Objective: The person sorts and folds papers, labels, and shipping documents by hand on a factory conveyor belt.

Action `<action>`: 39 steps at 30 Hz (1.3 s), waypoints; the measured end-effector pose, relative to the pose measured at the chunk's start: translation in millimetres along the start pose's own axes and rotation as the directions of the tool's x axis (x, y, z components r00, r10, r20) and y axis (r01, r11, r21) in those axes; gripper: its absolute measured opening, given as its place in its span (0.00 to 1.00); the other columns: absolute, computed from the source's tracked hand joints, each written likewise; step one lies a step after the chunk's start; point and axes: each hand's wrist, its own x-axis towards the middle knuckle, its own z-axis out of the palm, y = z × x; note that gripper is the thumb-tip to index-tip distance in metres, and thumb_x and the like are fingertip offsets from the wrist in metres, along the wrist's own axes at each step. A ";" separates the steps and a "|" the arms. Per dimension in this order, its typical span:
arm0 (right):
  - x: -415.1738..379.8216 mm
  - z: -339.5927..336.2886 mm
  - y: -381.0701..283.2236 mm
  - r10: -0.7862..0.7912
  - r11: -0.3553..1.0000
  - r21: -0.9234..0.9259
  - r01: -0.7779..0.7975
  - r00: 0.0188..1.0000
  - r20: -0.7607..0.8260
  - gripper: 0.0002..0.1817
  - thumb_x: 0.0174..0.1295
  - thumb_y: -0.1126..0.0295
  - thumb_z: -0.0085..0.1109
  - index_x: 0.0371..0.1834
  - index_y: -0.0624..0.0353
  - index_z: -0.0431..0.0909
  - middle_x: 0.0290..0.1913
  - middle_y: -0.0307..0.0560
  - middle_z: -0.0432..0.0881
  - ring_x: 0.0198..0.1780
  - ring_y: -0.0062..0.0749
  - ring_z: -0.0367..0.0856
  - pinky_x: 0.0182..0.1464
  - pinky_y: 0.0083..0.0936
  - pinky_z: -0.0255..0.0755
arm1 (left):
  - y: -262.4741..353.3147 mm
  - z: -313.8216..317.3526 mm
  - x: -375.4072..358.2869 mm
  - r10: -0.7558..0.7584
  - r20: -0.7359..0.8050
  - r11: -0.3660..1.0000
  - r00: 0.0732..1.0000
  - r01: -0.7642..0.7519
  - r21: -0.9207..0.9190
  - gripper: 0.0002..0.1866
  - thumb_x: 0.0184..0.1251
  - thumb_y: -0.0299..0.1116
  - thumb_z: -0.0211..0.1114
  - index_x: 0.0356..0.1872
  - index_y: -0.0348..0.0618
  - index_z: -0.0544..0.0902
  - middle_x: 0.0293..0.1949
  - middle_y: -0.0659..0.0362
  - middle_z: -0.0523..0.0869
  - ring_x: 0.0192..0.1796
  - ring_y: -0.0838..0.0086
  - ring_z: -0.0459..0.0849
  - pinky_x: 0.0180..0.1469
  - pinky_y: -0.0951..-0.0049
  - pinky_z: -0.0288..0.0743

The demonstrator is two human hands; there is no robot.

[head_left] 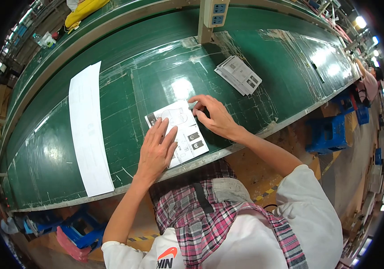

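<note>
A printed paper sheet [184, 133] with diagrams and dark boxes lies on the green table in front of me, close to its front edge. My left hand [157, 145] rests flat on the sheet's left part, fingers stretched out and a little apart. At the sheet's upper right edge is my right hand [213, 115], its thumb and forefinger apart and curved, the fingertips right at the paper's edge. Farther back to the right sits a stack of folded printed leaflets [239, 75]. Left of my hands lies a long white paper stack [89, 130].
The green tabletop [120, 103] has worn clear tape on it. A post with a power socket strip [216, 13] rises at the back. Blue stools [329, 133] stand below the right front edge. A person in pink [369, 84] is at the far right end.
</note>
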 end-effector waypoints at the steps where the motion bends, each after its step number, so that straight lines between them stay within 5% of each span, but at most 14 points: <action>1: 0.5 0.6 -4.6 0.078 0.996 0.033 -0.078 0.997 0.013 0.15 0.65 0.73 0.59 0.55 0.56 0.78 0.34 0.39 0.81 0.44 0.32 0.77 0.52 0.34 0.71 | -0.1 -0.2 0.0 -0.002 0.000 1.000 1.000 0.002 -0.001 0.23 0.68 0.32 0.66 0.64 0.44 0.80 0.71 0.48 0.72 0.76 0.52 0.67 0.74 0.53 0.64; 10: -0.4 14.1 0.0 -0.095 0.973 -0.214 0.085 0.995 -0.034 0.12 0.64 0.71 0.61 0.50 0.54 0.82 0.35 0.39 0.80 0.42 0.35 0.74 0.51 0.33 0.65 | 1.0 -0.1 -0.3 -0.012 -0.005 1.000 1.000 0.013 0.015 0.22 0.69 0.32 0.65 0.64 0.43 0.80 0.71 0.47 0.71 0.76 0.51 0.66 0.75 0.53 0.63; 25: 2.0 21.2 -3.8 -0.221 0.850 -0.492 0.187 0.975 -0.011 0.19 0.63 0.75 0.61 0.58 0.50 0.80 0.37 0.41 0.77 0.42 0.38 0.74 0.45 0.36 0.68 | -1.9 1.4 0.6 0.026 -0.045 0.998 0.999 -0.024 0.051 0.23 0.67 0.34 0.67 0.62 0.43 0.80 0.70 0.46 0.72 0.77 0.48 0.64 0.76 0.48 0.60; 39: 7.0 18.9 -12.7 -0.180 0.782 -0.594 0.190 0.981 0.077 0.23 0.62 0.75 0.61 0.62 0.51 0.77 0.39 0.44 0.76 0.42 0.41 0.75 0.43 0.38 0.70 | -9.9 7.7 25.5 -0.025 0.027 0.996 0.999 0.023 0.085 0.32 0.70 0.48 0.65 0.68 0.39 0.74 0.74 0.46 0.67 0.77 0.51 0.63 0.77 0.53 0.58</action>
